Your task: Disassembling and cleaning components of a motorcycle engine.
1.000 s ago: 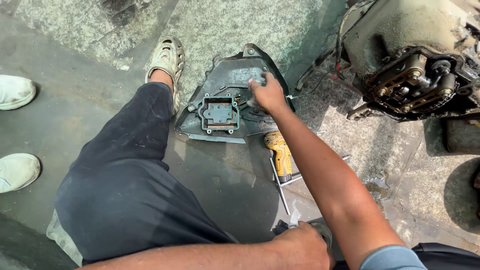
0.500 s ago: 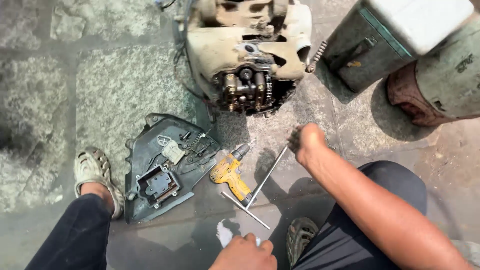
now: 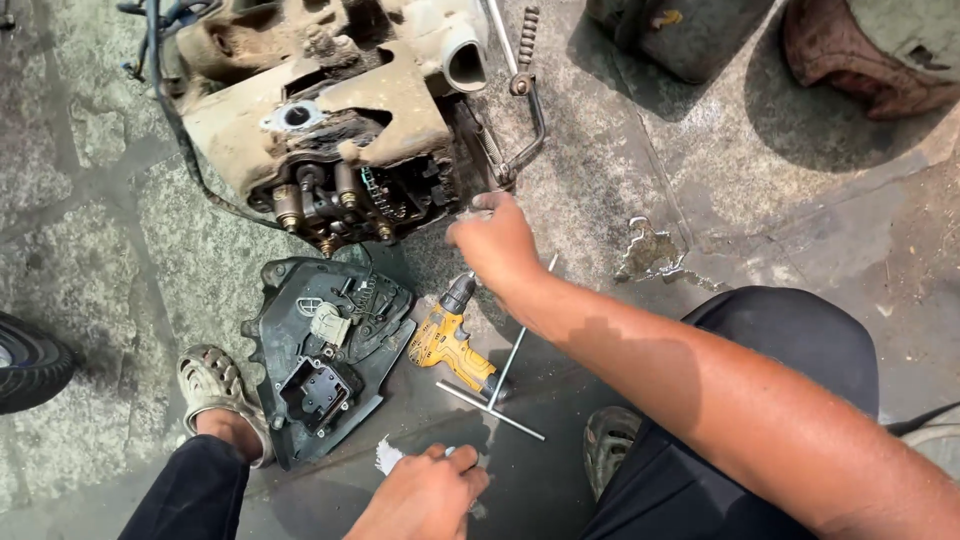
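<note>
My right hand [image 3: 495,245] reaches out to the lower right edge of a dirty motorcycle engine [image 3: 330,130] lying on the stone floor; its fingers are curled, and I cannot see whether they hold anything. My left hand [image 3: 425,492] is low in front of me, closed on a white rag [image 3: 385,456] against the ground. A yellow cordless drill [image 3: 450,345] and a metal T-handle wrench [image 3: 505,380] lie between the two hands. A dark plastic cover [image 3: 320,350] with a square socket lies left of the drill.
My sandalled feet [image 3: 210,385] [image 3: 605,445] flank the tools. The engine's kick lever [image 3: 525,100] sticks out right of it. A black tyre [image 3: 30,360] is at the left edge. A dark container [image 3: 690,35] and a brown object [image 3: 870,60] stand at the top right.
My view has swung up from the cover to the engine. My right hand left the cover, passed over the wrench and now sits at the engine's edge. My left hand stays low.
</note>
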